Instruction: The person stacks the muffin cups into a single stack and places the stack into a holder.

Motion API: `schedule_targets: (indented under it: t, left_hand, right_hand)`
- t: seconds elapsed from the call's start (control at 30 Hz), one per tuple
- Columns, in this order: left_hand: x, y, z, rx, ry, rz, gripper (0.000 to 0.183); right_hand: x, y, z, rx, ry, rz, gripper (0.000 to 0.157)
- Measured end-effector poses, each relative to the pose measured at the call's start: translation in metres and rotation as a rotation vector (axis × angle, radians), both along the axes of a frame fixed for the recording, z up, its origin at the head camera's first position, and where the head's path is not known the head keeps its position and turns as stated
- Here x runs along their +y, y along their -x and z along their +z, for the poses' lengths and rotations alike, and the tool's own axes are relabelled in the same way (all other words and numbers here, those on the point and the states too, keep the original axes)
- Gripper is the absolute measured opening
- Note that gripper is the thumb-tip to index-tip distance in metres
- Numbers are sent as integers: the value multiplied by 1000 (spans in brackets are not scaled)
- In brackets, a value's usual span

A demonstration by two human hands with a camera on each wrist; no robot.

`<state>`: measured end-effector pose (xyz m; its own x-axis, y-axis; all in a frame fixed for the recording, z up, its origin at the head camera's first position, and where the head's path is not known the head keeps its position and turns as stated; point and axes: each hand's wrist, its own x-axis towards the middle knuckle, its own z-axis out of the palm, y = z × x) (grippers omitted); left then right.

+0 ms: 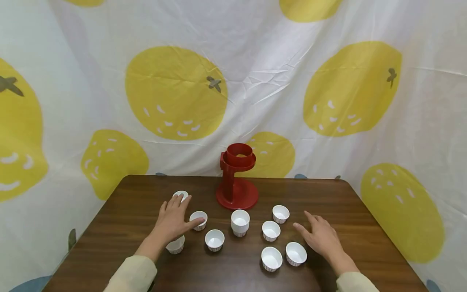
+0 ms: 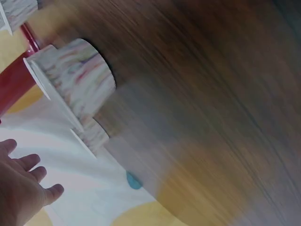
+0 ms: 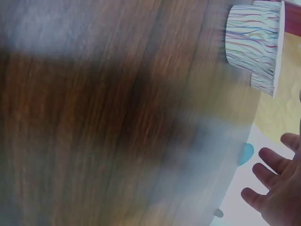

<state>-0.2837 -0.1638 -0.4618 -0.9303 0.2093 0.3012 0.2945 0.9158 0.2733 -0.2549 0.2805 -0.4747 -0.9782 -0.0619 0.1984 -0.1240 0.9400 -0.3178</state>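
My left hand (image 1: 172,219) hovers over the left group of white paper cups, its fingers spread and nothing held. Its fingertips overlap a far-left cup (image 1: 181,194) in the head view, and its thumb overlaps a second cup (image 1: 199,224). Below the wrist, another cup (image 1: 176,245) is partly hidden. My right hand (image 1: 321,235) is extended to the right of the other cups, fingers apart and holding nothing. Nearest to it are a front cup (image 1: 296,254) and a back cup (image 1: 280,213). The wrist views show multicoloured streaks on a cup's side (image 3: 254,40).
A red stand (image 1: 237,194) with a ring-shaped top is at the back of the dark wooden table (image 1: 146,190). In front of it, stacked cups (image 1: 240,223) stand near a single cup (image 1: 214,241). Two more cups sit right of centre. A lemon-print curtain (image 1: 255,101) hangs behind.
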Motion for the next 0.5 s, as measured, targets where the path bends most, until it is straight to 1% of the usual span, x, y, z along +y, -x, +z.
schedule_targets:
  t: [0.1,0.23,0.4,0.5]
  left_hand:
    - [4,0,2,26,-12,-9,94]
    - [9,0,1,21,-27,-13,95]
    - [21,2,3,-14,-79,-33,97]
    - [26,2,3,-21,-97,-41,97]
  right_hand:
    - [-2,-1,1,-6,20,15,75]
    - [-4,-5,2,-9,37,42,71]
    - [-5,-12,1,55,19,70,64]
    - [-7,-15,0,92,14,77,61]
